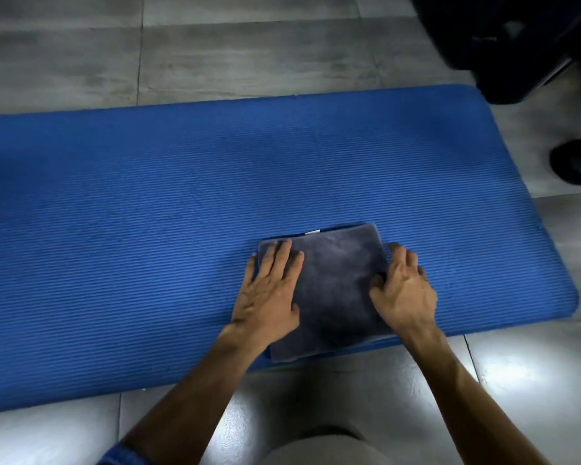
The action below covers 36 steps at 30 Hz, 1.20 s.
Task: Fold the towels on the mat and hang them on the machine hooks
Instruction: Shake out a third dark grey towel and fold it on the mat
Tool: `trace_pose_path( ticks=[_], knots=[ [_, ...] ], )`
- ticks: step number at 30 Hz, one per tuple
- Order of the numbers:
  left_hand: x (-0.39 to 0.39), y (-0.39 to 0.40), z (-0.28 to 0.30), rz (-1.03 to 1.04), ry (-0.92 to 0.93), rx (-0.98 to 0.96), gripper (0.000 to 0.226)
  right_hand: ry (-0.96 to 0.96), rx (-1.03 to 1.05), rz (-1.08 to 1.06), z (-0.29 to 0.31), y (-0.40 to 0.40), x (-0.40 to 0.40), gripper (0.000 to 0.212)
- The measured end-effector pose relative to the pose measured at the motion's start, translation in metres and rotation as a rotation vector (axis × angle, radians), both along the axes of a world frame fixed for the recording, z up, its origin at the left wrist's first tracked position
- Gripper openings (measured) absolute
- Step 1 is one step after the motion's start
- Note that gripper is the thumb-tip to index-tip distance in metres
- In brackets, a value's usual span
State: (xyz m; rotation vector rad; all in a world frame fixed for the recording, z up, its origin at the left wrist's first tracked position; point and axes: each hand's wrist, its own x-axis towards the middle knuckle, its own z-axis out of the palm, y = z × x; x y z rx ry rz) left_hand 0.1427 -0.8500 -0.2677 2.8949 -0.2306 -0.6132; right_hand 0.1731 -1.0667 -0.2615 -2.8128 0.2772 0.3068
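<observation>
Down at the near edge of the mat [148, 203], toward its right end, lies a towel [336, 290], folded into a thick, roughly square pad. It is dark grey with a soft, velvety nap that shows lighter and darker streaks where the pile has been brushed. Its edges are fairly even; layers show along the near edge, which slightly overhangs the mat's border toward the floor [349, 397]. A small white tag [312, 232] peeks out at the towel's far edge, at about 12 o'clock from its centre.

The left hand [269, 290] lies flat, palm down, fingers spread and extended, pressing on the towel's left side, at 9 o'clock; the outer fingers overlap onto the mat. The right hand [405, 290] is at 3 o'clock, on the towel's right edge, fingers curled, thumb on top of the cloth; it appears to pinch that edge, though the underside of the grip is hidden.

The mat is blue, ribbed in fine lines, and rests on grey tiles. A dark, blurred object [517, 45] stands at about 1 o'clock, beyond the mat's far right corner. A pale knee [322, 448] shows at the bottom.
</observation>
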Motion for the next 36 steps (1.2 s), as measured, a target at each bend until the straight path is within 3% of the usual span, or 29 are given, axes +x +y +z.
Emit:
trace_pose_path(
  ticks=[3,6,9,13,17,20,25,31,36],
  knots=[
    [0.002,0.002,-0.007,-0.011,0.038,-0.008,0.087,-0.178,-0.101,0.221,-0.008,0.021,-0.006,0.055],
    [0.003,0.010,-0.017,-0.022,0.083,-0.030,0.081,-0.082,-0.087,0.329,-0.032,0.023,0.000,0.058],
    [-0.008,0.011,-0.021,-0.036,-0.091,-0.029,0.070,0.045,-0.117,0.309,-0.053,0.010,0.005,0.063],
    [-0.047,0.020,-0.029,-0.096,-0.273,-0.100,0.056,-0.119,-0.136,0.293,-0.048,0.006,-0.010,0.059],
    [-0.087,0.036,-0.044,-0.353,-0.314,-0.106,0.054,-0.188,-0.049,0.565,-0.046,-0.015,-0.058,0.053],
    [-0.095,0.038,-0.049,-0.419,-0.315,-0.109,0.053,-0.139,-0.087,0.715,-0.054,-0.048,-0.087,0.056],
    [-0.084,0.033,-0.049,-0.393,-0.370,-0.177,0.033,-0.092,-0.097,0.731,-0.049,-0.061,-0.092,0.064],
    [-0.055,0.030,0.009,-0.202,-0.344,-0.520,0.033,-0.223,-0.012,0.614,-0.044,-0.051,-0.074,0.059],
    [-0.047,0.049,0.071,-0.020,-0.199,-0.668,0.036,-0.215,0.329,0.519,0.012,-0.046,-0.054,0.036]
  ],
)
